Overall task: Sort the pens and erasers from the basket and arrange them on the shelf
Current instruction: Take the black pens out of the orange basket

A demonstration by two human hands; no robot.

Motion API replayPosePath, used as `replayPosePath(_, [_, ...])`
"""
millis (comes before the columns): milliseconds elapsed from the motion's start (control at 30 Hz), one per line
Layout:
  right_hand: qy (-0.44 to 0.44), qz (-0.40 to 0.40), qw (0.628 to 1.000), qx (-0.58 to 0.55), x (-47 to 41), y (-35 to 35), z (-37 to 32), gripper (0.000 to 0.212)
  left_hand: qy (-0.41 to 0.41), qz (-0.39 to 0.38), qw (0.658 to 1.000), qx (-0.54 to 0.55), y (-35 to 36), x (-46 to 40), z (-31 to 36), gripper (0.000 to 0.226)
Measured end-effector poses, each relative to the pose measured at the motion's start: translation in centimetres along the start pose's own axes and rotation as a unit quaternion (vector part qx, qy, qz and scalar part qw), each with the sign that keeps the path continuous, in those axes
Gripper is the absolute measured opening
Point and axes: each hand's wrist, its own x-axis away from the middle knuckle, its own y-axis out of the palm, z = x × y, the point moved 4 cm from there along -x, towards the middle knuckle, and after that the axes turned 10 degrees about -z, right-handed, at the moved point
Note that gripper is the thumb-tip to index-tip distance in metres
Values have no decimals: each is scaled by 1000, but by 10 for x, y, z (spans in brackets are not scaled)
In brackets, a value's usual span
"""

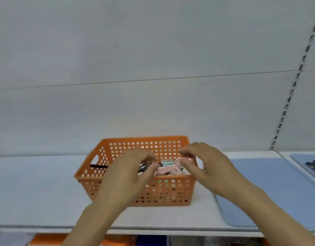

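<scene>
I am reaching both hands into the orange basket (pixel 135 190) on the shelf (pixel 37 183). My left hand (pixel 128 176) is pinching dark pens (pixel 144 168); my right hand (pixel 204 166) is hovering, curled and holding nothing, over pastel erasers (pixel 168 168). Best lifting one kind cleanly, not snagging neighbours.

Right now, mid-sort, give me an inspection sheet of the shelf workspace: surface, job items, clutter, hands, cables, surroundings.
Surface: white shelf board, with a pale blue flat mat to the right.
Job's things: orange perforated plastic basket holding pink and teal erasers and dark pens; more dark pens on a second blue mat at far right.
Clutter: nothing seen.
Hands: left hand grips dark pens over the basket; right hand hovers above the erasers, fingers curled, holding nothing visible.
Cables: nothing seen.
Surroundings: grey back panel, slotted metal upright, blurred bins below.
</scene>
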Motion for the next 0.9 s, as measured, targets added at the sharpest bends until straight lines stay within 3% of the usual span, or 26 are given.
replayPosePath(167, [7, -153, 987, 42, -61, 36, -25, 30, -79, -138, 986, -43, -22, -21, -84, 26])
replayPosePath(300, [35, -270, 959, 84, -89, 54, -29, 31, -109, -288, 942, -136, -1, -52, -109, 30])
replayPosePath(433, [59, -336, 935, 103, -108, 65, -24, 33, -130, -389, 900, -148, 26, -69, -118, 26])
replayPosePath(533, [72, -368, 919, 117, -116, 72, -15, 29, -115, -408, 900, -101, 38, -77, -119, 21])
replayPosePath(700, [94, -416, 901, 76, -116, 81, -8, 18, -133, -401, 906, 40, 48, -80, -118, 49])
replayPosePath(833, [101, -419, 901, 41, -115, 84, -7, 28, -147, -420, 895, 9, 52, -83, -122, 36])
replayPosePath(900, [104, -411, 906, 11, -115, 85, -7, 32, -157, -433, 888, -9, 51, -82, -122, 39])
